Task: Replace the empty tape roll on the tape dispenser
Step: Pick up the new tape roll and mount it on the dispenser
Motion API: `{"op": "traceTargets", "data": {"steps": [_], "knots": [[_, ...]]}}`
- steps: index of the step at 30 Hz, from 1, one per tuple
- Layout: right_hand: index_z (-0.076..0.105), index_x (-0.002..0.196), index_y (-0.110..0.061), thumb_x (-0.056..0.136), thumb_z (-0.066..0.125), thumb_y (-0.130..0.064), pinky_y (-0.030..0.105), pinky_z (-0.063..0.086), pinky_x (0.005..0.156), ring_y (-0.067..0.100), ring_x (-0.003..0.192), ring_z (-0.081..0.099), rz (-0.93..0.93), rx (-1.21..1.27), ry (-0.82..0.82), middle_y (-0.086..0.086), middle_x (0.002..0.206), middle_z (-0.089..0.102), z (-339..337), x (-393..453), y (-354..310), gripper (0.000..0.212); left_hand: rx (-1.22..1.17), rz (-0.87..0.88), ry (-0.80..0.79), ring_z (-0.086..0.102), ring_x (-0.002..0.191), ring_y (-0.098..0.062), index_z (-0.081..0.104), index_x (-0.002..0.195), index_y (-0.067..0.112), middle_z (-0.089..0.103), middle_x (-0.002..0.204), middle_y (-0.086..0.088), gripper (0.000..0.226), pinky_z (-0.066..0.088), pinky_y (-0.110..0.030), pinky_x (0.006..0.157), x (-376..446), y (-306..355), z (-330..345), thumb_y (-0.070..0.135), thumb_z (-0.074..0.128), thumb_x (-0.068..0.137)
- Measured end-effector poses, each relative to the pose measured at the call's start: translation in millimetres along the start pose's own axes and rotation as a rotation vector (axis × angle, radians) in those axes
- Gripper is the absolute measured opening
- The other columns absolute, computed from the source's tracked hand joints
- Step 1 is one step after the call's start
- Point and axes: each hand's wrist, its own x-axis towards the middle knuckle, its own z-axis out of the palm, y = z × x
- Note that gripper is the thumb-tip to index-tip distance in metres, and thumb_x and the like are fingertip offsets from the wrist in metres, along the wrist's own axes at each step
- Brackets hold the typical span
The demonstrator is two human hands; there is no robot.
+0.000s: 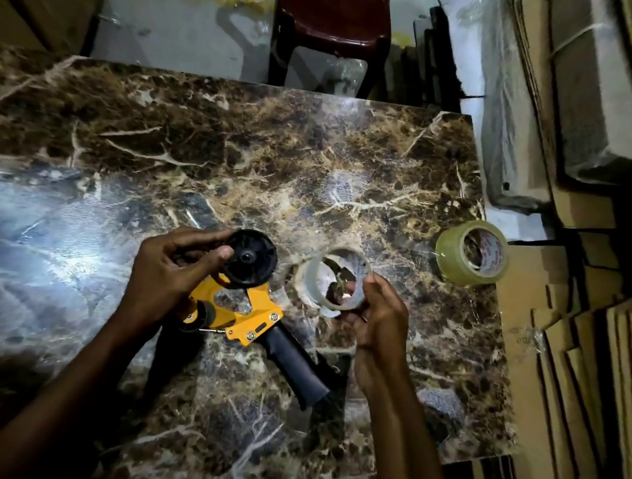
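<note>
Rolls two — empty core [332, 280] in right hand [374, 319], full roll [470, 253] on table [238, 150].

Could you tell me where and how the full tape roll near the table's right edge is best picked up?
The full tape roll stands tilted by the table edge, its open core facing up and toward the camera. I would probably pinch its wall from above, thumb inside the core, fingers on the outer face. The right hand is nearest but holds the empty core; set that down first.
</note>
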Motion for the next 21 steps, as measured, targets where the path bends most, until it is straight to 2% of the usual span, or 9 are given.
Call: {"op": "traceTargets", "data": {"steps": [2,4,6,8,10,12,14,16,21], "knots": [[0.075,0.102,-0.022,0.103,0.062,-0.014,0.031,0.053,0.058,0.018,0.07,0.069,-0.026,-0.074,0.082,0.009,0.095,0.08,-20.2,2.4,3.4,0.015,0.008,-0.012,0.005,0.074,0.093,-0.002,0.077,0.123,0.013,0.079,0.103,0.008,0.039,0.056,-0.014,0.076,0.6,0.8,1.4,0.027,0.074,0.087],[0.076,0.11,-0.013,0.102,0.064,-0.012,0.025,0.051,0.048,0.015,0.059,0.064,-0.07,-0.154,0.131,0.012,0.093,0.075,-35.3,1.9,4.6,0.015,0.002,-0.03,0.009,0.074,0.085,0.001,0.077,0.121,0.015,0.08,0.097,0.015,0.033,0.055,-0.012,0.07,3.4,-0.4,5.0,0.022,0.075,0.089],[0.077,0.106,-0.019,0.101,0.065,-0.013,0.028,0.055,0.052,0.013,0.059,0.065,-0.132,-0.257,0.133,0.008,0.086,0.074,-43.1,0.8,8.9,0.015,0.001,-0.038,0.01,0.07,0.067,0.007,0.077,0.121,0.011,0.078,0.088,0.016,0.028,0.049,-0.006,0.059,5.5,-3.9,8.3,0.009,0.074,0.093],[0.079,0.093,-0.036,0.096,0.071,-0.024,0.039,0.06,0.069,0.019,0.072,0.069,-0.195,-0.316,0.122,0.009,0.086,0.075,-43.8,-0.2,12.2,0.015,0.002,-0.042,0.017,0.065,0.057,0.01,0.076,0.121,0.005,0.077,0.084,0.016,0.028,0.045,-0.003,0.055,7.5,-6.9,12.5,-0.001,0.072,0.094],[0.078,0.089,-0.046,0.086,0.069,-0.038,0.05,0.062,0.084,0.028,0.087,0.071,-0.219,-0.339,0.119,0.009,0.096,0.078,-41.6,0.2,12.4,0.013,0.004,-0.036,0.02,0.067,0.061,0.009,0.074,0.124,-0.002,0.077,0.096,0.001,0.03,0.046,-0.003,0.056,8.5,-6.0,16.2,-0.004,0.071,0.094],[0.079,0.097,-0.038,0.084,0.066,-0.043,0.053,0.061,0.091,0.026,0.096,0.073,-0.261,-0.397,0.109,0.005,0.104,0.079,-41.2,2.3,12.1,0.019,0.006,-0.029,0.008,0.073,0.075,0.006,0.074,0.124,-0.002,0.078,0.106,-0.009,0.032,0.052,-0.007,0.064,9.6,-3.7,20.0,-0.003,0.073,0.092],[0.077,0.111,-0.024,0.089,0.066,-0.044,0.05,0.061,0.092,0.021,0.102,0.073,-0.298,-0.466,0.084,0.002,0.11,0.077,-42.7,3.7,12.4,0.031,0.004,-0.035,0.003,0.076,0.088,0.003,0.076,0.121,0.005,0.082,0.107,0.009,0.032,0.057,-0.011,0.071,10.8,-2.4,23.3,0.001,0.075,0.09],[0.074,0.117,-0.022,0.094,0.07,-0.039,0.045,0.06,0.095,0.019,0.106,0.071,-0.32,-0.479,0.05,0.003,0.117,0.074,-44.8,4.9,13.5,0.028,0.004,-0.043,-0.017,0.076,0.088,0.003,0.078,0.117,0.013,0.082,0.104,0.021,0.03,0.057,-0.011,0.071,10.6,0.3,25.6,0.006,0.077,0.089],[0.07,0.124,-0.028,0.095,0.072,-0.037,0.026,0.058,0.09,0.013,0.111,0.067,-0.326,-0.461,-0.028,0.0,0.123,0.069,-52.8,3.8,14.8,0.03,-0.01,-0.036,-0.047,0.078,0.098,-0.006,0.08,0.113,0.019,0.083,0.104,0.015,0.032,0.062,-0.019,0.082,13.8,3.0,30.0,0.021,0.079,0.081]]}}
